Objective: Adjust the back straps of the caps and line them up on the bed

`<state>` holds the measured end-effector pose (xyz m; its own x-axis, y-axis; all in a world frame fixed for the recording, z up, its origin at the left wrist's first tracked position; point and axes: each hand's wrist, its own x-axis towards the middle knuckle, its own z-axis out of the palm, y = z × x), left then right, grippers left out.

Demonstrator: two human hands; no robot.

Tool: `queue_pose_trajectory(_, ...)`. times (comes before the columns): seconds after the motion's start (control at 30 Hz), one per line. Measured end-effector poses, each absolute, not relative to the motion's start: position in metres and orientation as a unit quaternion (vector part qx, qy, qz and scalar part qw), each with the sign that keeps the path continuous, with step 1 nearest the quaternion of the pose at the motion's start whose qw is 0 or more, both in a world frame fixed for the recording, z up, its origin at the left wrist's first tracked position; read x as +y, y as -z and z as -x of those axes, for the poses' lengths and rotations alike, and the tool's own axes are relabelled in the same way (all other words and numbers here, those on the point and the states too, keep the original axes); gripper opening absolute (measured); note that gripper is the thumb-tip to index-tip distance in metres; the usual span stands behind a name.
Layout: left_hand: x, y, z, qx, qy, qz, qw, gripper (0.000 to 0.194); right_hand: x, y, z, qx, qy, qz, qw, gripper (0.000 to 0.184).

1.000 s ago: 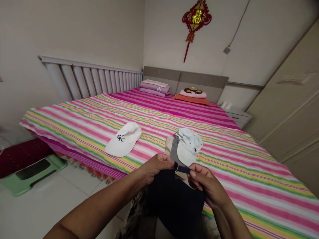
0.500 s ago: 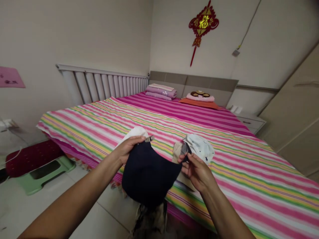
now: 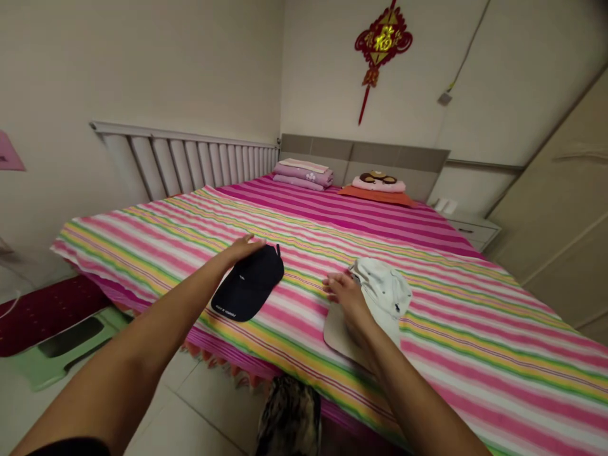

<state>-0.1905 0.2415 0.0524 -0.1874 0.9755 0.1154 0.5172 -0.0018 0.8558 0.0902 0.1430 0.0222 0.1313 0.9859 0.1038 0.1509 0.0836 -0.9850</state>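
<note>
A navy cap (image 3: 248,289) lies on the striped bedspread (image 3: 456,329) near the bed's front edge. My left hand (image 3: 243,247) reaches across it, fingers stretched out and resting on its far rim. To the right sits a small pile of caps: a pale blue-white cap (image 3: 386,291) on top and a beige cap (image 3: 339,332) under it. My right hand (image 3: 342,292) lies on this pile with its fingers loosely apart, holding nothing. The white cap seen earlier is not visible.
Folded purple bedding (image 3: 304,173) and an orange and pink pillow (image 3: 380,188) lie at the headboard. A red knot ornament (image 3: 382,38) hangs on the wall. A nightstand (image 3: 470,227) and wardrobe (image 3: 560,209) stand right; a green stool (image 3: 61,345) stands on the floor left.
Both hands carried the navy cap from in front of me leftward and laid it on the bed where the white cap lay. My right hand let go and moved onto the cap pile.
</note>
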Motion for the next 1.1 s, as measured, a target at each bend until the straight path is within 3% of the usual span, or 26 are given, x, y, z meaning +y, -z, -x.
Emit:
queue_pose_trajectory(0.2,0.218,0.004,0.194,0.639,-0.330,-0.663,0.207,0.077,0.090,0.008,-0.177,-0.569,-0.144,0.633,0.505,0.024)
queue_pose_trajectory(0.37,0.204,-0.008,0.154,0.543,-0.389,-0.737,0.106,0.051,0.105,0.007,-0.200,-0.626,0.016,0.674,0.392,0.041)
queue_pose_trajectory(0.47,0.182,-0.006,0.094,0.436,-0.437,-0.739,0.268,0.036,0.128,0.004,-0.196,-0.616,0.017,0.686,0.386,0.027)
queue_pose_trajectory(0.57,0.159,0.007,0.036,0.366,-0.444,-0.607,0.548,0.032,0.145,0.001,-0.196,-0.589,-0.004,0.703,0.398,0.014)
queue_pose_trajectory(0.73,0.140,0.014,-0.014,0.341,-0.402,-0.544,0.653,0.037,0.132,-0.016,-0.211,-0.540,0.014,0.688,0.485,0.017)
queue_pose_trajectory(0.9,0.136,-0.009,-0.040,0.244,-0.355,-0.387,0.816,0.048,0.076,-0.035,-0.214,-0.529,0.066,0.635,0.559,0.019)
queue_pose_trajectory(1.0,0.141,-0.025,-0.058,0.175,-0.335,-0.308,0.873,0.051,0.040,-0.027,-0.203,-0.581,0.155,0.576,0.553,0.010)
queue_pose_trajectory(1.1,0.150,-0.034,-0.074,0.117,-0.375,-0.288,0.873,0.028,0.017,-0.001,-0.196,-0.682,0.264,0.492,0.472,0.018)
